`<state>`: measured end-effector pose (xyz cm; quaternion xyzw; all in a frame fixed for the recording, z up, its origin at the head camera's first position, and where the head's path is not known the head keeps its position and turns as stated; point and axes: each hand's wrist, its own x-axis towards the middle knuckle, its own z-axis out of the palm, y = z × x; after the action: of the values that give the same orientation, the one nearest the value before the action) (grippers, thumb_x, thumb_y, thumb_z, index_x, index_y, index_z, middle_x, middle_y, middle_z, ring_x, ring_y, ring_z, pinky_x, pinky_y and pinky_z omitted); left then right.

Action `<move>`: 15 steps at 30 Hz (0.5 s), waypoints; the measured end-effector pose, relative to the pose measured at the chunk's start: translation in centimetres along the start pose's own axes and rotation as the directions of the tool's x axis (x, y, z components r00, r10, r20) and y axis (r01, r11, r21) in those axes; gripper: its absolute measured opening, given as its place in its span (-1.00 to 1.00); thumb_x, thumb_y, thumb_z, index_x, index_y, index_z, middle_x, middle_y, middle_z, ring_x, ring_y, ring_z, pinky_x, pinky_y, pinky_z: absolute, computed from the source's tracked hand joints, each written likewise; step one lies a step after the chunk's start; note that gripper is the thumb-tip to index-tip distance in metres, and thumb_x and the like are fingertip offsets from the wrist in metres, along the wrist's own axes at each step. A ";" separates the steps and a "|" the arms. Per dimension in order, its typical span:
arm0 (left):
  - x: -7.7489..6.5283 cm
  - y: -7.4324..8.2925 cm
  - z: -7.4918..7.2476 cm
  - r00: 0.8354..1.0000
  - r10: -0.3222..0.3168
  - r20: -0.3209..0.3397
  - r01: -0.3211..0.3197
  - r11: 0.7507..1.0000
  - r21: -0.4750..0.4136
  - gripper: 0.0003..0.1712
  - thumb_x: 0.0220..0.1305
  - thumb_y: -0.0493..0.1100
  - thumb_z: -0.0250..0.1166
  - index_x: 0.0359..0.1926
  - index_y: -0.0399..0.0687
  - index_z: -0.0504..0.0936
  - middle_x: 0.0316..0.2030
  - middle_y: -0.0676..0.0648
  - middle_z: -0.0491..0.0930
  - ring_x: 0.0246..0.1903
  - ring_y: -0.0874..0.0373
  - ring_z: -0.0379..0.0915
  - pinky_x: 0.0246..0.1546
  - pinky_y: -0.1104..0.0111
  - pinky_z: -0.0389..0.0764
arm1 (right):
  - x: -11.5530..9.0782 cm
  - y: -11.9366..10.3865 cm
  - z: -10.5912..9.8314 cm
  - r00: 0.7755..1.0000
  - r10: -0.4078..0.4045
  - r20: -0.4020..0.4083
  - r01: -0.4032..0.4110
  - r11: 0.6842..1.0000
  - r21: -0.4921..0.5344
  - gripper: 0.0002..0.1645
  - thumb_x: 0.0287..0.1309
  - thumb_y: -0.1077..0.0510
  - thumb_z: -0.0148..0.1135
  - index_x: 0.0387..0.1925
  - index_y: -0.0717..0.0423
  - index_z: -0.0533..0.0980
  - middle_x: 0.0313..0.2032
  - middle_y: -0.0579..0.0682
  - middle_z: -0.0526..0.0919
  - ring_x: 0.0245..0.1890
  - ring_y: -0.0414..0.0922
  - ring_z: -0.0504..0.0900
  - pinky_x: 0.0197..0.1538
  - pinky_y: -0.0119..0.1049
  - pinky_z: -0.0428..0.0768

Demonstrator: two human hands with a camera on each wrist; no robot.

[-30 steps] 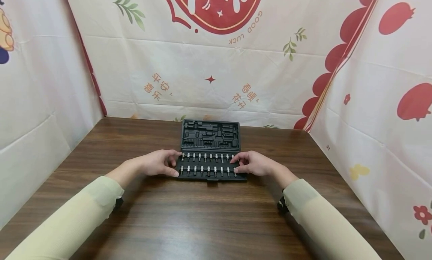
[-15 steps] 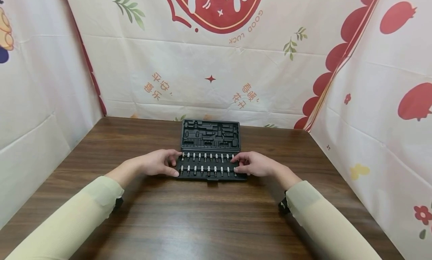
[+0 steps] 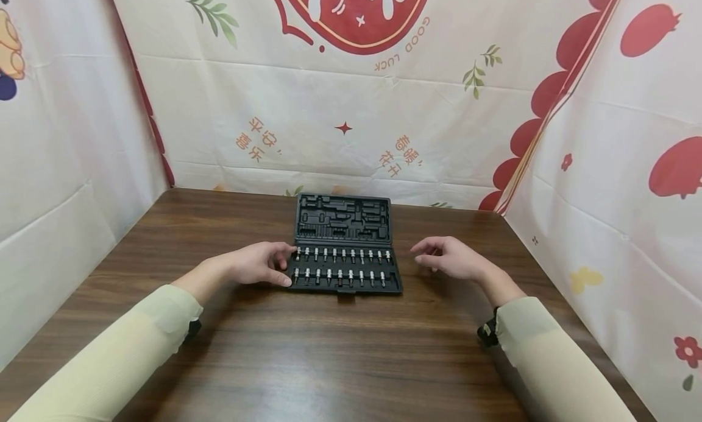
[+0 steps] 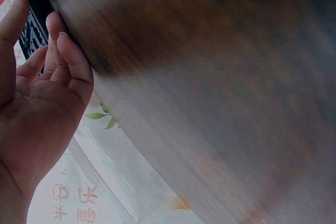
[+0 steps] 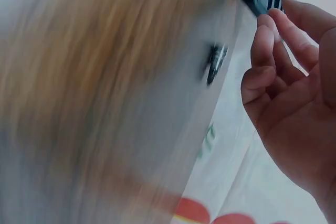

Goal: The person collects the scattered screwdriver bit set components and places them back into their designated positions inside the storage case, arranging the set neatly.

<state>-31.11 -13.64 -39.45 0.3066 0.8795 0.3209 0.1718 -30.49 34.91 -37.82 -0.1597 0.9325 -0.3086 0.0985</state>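
A black bit-socket case (image 3: 342, 267) lies open on the table, its moulded lid (image 3: 342, 218) folded back. Two rows of silver bit sockets (image 3: 340, 276) with dark tips fill its base. At the case's left end rests my left hand (image 3: 253, 263), thumb at the front corner and a fingertip near the hinge. My right hand (image 3: 452, 257) is over the table, right of the case and apart from it, its fingers loosely bent with nothing held. In the right wrist view, a small black and silver piece (image 5: 217, 64) lies on the table past the fingers; its kind is blurred.
The brown wood-grain table (image 3: 329, 355) stretches around the case on every side. Behind it hangs a printed white cloth (image 3: 307, 99), with more cloth along the left and right sides.
My right hand has left the case's right end and moved right, showing the sockets it covered there. The left hand and the case have stayed in place.
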 end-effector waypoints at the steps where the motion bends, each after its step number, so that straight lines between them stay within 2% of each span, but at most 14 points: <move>1: 0.0 0.0 0.0 1.000 0.000 -0.001 0.000 1.000 0.000 -0.01 0.38 -0.03 0.58 0.60 -0.42 0.32 -0.01 -0.15 0.64 -0.13 0.13 0.56 0.01 0.23 0.56 | -0.2 0.4 -0.3 1.000 0.016 -0.013 -0.016 1.000 -0.002 -0.59 0.55 -0.02 0.36 0.24 0.10 0.69 -0.11 0.08 0.73 -0.20 -0.02 0.65 -0.15 -0.19 0.68; 7: 0.1 -0.1 0.0 1.000 -0.001 -0.003 0.001 1.000 0.007 -0.02 0.38 -0.03 0.58 0.59 -0.42 0.33 -0.02 -0.15 0.65 -0.14 0.14 0.58 0.01 0.24 0.56 | -1.2 2.1 -1.9 0.996 0.076 -0.036 -0.076 0.997 0.000 -0.56 0.57 -0.03 0.33 0.27 0.14 0.67 -0.05 0.11 0.73 -0.12 0.02 0.67 -0.05 -0.12 0.71; 15: 0.1 -0.1 0.0 1.000 0.003 0.002 -0.004 1.000 0.009 -0.02 0.38 -0.04 0.58 0.59 -0.42 0.33 -0.02 -0.15 0.65 -0.15 0.14 0.58 0.00 0.25 0.56 | -1.2 4.0 -2.2 0.997 0.082 0.007 -0.082 0.997 0.007 -0.64 0.48 0.12 0.42 0.20 0.15 0.70 -0.01 0.11 0.77 -0.16 -0.07 0.65 -0.09 -0.21 0.67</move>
<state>-31.20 -13.65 -39.49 0.3092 0.8803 0.3169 0.1707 -30.92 39.55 -38.41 -0.1221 0.9368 -0.3072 0.1149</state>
